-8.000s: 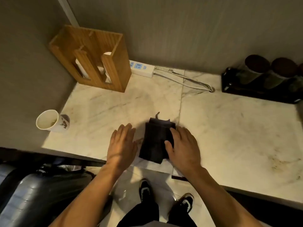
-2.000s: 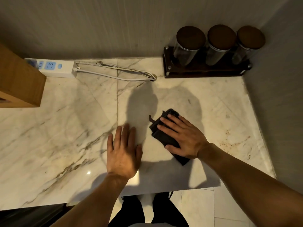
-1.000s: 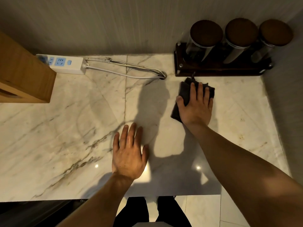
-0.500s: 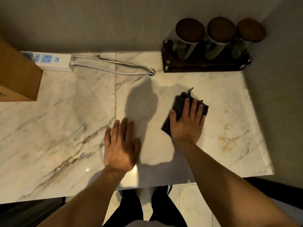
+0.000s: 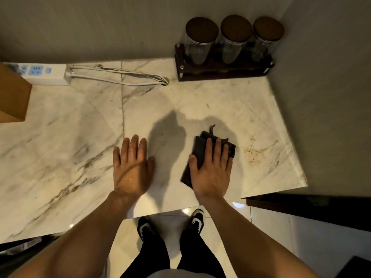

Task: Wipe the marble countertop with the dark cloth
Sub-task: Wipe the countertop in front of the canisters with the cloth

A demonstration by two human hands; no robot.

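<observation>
The marble countertop [image 5: 60, 157] fills most of the view, pale with grey veins and a seam running front to back. Walls close it in behind and on the right. A wooden box [image 5: 12, 97] shows at the left edge. Against the back wall in the right corner stands a dark rack [image 5: 220, 74] holding three glass jars [image 5: 234, 39] with brown lids. A white power strip [image 5: 44, 74] lies at the back left, its cable [image 5: 120, 81] looping toward the rack. Brown specks [image 5: 255, 155] stain the marble near the right edge, just beside the dark cloth [image 5: 197, 149].

The left hand [image 5: 132, 169] lies flat on bare marble, fingers together, palm down. The right hand [image 5: 212, 173] presses flat on the cloth, fingers slightly spread, covering its near half.

The folded cloth sits near the front edge, right of centre, its long axis running front to back and tilted slightly rightward, with a small loop at the far end pointing toward the rack.
</observation>
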